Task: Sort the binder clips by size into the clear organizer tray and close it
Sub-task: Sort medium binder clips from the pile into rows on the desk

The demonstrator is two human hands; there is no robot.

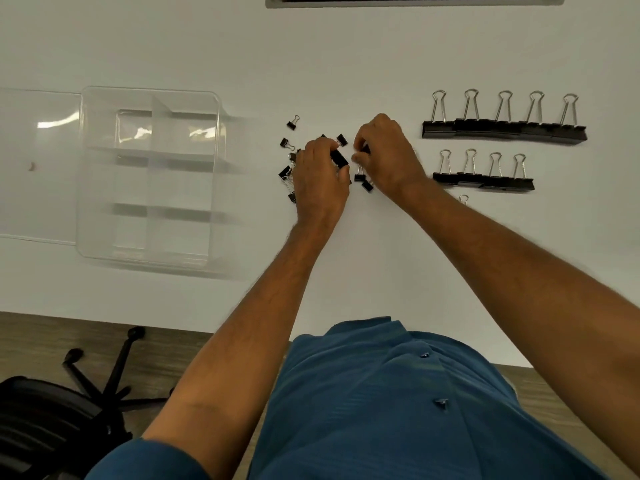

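Observation:
A loose pile of small and medium black binder clips (pixel 289 168) lies at the table's middle. My left hand (pixel 320 174) rests on the pile, fingers closed on a medium black clip (pixel 338 157). My right hand (pixel 386 154) is just right of it, fingertips pinching a small clip (pixel 362 152). A row of several large clips (pixel 504 128) is lined up at the right, and below it a shorter row of medium clips (pixel 483 178). The clear organizer tray (pixel 149 98) sits at the left with its compartments holding nothing, its clear lid (pixel 34 168) folded open further left.
One silver clip handle (pixel 463 199) peeks out behind my right forearm. A grey cable slot (pixel 412 1) runs along the table's far edge. An office chair base (pixel 114 372) stands on the floor at the lower left, past the table's near edge.

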